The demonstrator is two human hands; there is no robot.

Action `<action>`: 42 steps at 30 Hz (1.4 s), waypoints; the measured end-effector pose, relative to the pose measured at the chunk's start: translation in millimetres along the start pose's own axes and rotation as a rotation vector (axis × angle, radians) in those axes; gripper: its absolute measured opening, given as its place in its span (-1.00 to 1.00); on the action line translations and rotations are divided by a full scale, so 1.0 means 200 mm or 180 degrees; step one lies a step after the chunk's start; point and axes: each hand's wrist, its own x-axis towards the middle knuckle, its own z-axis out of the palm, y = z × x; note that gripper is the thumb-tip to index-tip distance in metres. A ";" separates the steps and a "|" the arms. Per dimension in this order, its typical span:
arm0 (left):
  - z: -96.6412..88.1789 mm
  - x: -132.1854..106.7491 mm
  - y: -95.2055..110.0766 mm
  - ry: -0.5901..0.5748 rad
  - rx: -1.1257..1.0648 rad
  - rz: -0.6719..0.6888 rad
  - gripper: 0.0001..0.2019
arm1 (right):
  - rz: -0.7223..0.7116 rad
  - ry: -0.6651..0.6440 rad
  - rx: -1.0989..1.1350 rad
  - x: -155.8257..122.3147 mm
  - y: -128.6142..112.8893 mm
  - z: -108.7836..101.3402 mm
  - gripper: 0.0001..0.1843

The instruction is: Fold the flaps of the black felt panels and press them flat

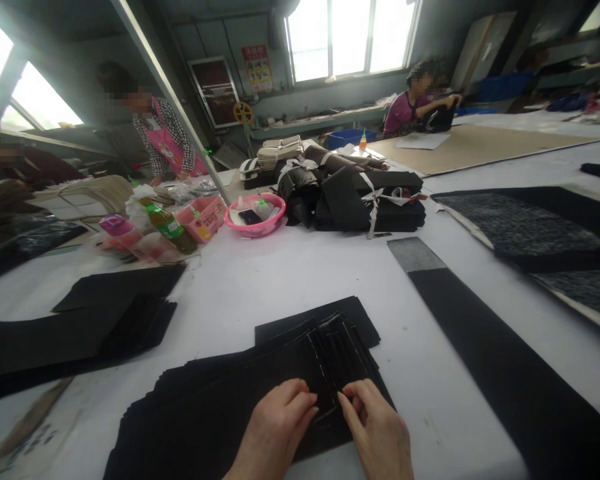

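Observation:
In front of me lies a fanned stack of flat black sheets [220, 393], of fabric or a leather-like material. Thin whitish lines run along the edges at its right end. My left hand [283, 423] is over the top sheet, thumb and fingers pinched together; what is between them is hidden. Just to its right, my right hand [377, 430] has its thumb and forefinger closed at the edge of a black sheet. Behind the stack, another black piece [363, 317] sticks out from underneath.
A long black strip [480, 347] with a grey end lies to the right. More black sheets [80, 333] are stacked at the left. Farther back are a pink basin [255, 230], a bottle [167, 227] and tied black bundles [370, 207]. Other people work across the table.

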 end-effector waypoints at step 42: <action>-0.23 0.57 -0.22 -0.1890 0.0541 0.1553 -0.89 | -0.0268 -0.0085 -0.0394 0.11 -0.15 0.06 -0.73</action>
